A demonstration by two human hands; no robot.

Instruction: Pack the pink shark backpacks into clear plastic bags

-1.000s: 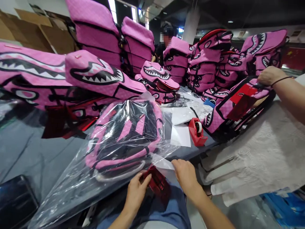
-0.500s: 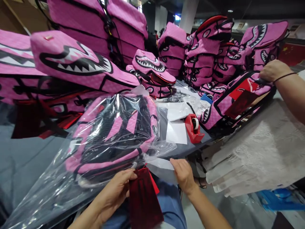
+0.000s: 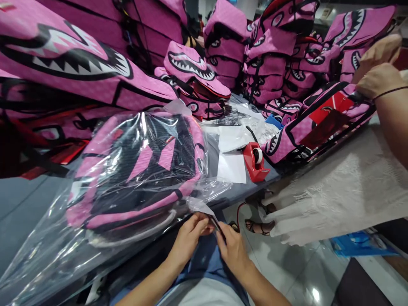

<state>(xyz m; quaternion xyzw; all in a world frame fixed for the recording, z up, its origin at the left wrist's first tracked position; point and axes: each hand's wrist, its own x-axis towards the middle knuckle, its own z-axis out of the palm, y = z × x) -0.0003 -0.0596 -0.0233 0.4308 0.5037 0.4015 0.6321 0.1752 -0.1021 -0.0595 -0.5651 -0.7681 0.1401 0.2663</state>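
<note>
My left hand (image 3: 193,234) and my right hand (image 3: 232,247) are close together in front of my lap, fingers pinched. Between them a small translucent white sleeve (image 3: 200,205) sticks up toward the table, gripped at its lower end by my right hand. A dark red tag (image 3: 219,227) shows only as a thin dark edge between the fingers; my left fingers pinch at it. How far the tag overlaps the sleeve is hidden. Just beyond, a pink and black backpack (image 3: 143,165) lies back side up inside a clear plastic bag (image 3: 41,255) on the table.
A red tape dispenser (image 3: 255,163) stands by white paper (image 3: 231,167) near the table edge. Pink shark-mouth backpacks (image 3: 79,59) are stacked on the left and behind. At right, a co-worker's hand (image 3: 381,80) rests on another pink backpack (image 3: 318,114).
My hands have come together, the left moving right and the right moving slightly left. The red tag has turned from broad side to edge-on. The view has shifted slightly; another hand appears at upper right.
</note>
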